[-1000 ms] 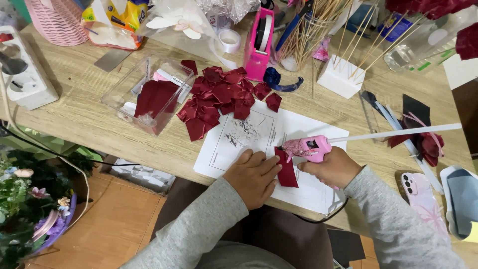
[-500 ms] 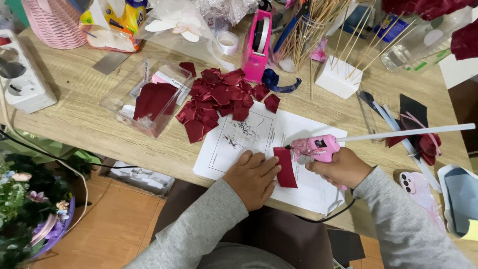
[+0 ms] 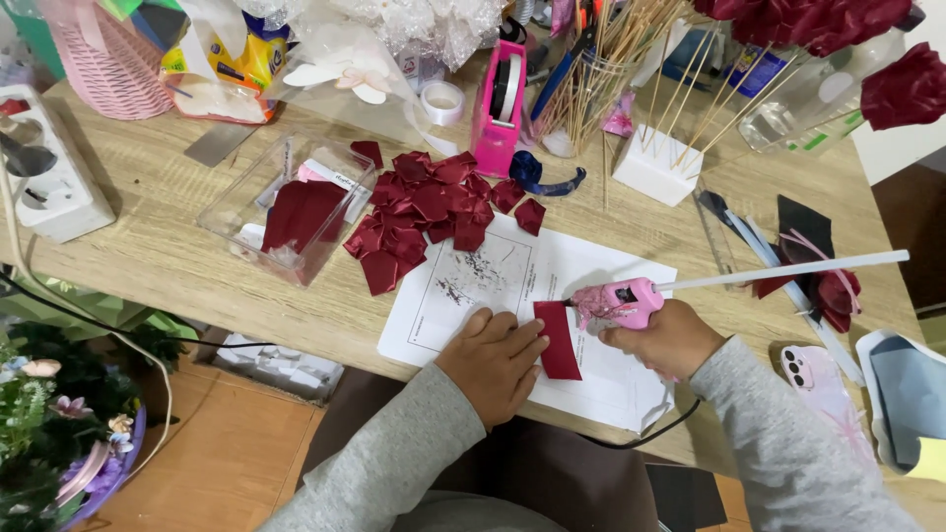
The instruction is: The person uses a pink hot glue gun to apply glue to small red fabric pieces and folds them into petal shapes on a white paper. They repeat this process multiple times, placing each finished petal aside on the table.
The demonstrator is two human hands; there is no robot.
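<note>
**Glue gun at ribbon edge: burn and smear risk**

Our right hand (image 3: 662, 340) is closed around the pink glue gun (image 3: 619, 301), nozzle pointing left and at or just off the top right corner of the dark red ribbon strip (image 3: 558, 340). We can't tell whether the tip actually touches, since the view is too coarse there. Our left hand (image 3: 493, 360) lies flat and open, fingertips (image 3: 527, 340) pressing the strip's left edge onto the white paper sheet (image 3: 581, 271) on the wooden surface (image 3: 197, 266).

The white glue stick (image 3: 788, 269) juts out the back of the gun to the right, over the scissors and ribbon scraps.

Risks as we judge them:
- Fingertips sit close to the nozzle; hot glue could reach them if the bead runs left.
- The strip is held on one side only, so the nozzle could drag it askew.
- Excess glue could bond the strip to the paper.
- The pile of folded red petals (image 3: 424, 212) lies near, just above the sheet; a stray string of glue could catch it.
- The phone (image 3: 823, 384) is right beside our right forearm and could get knocked.
</note>
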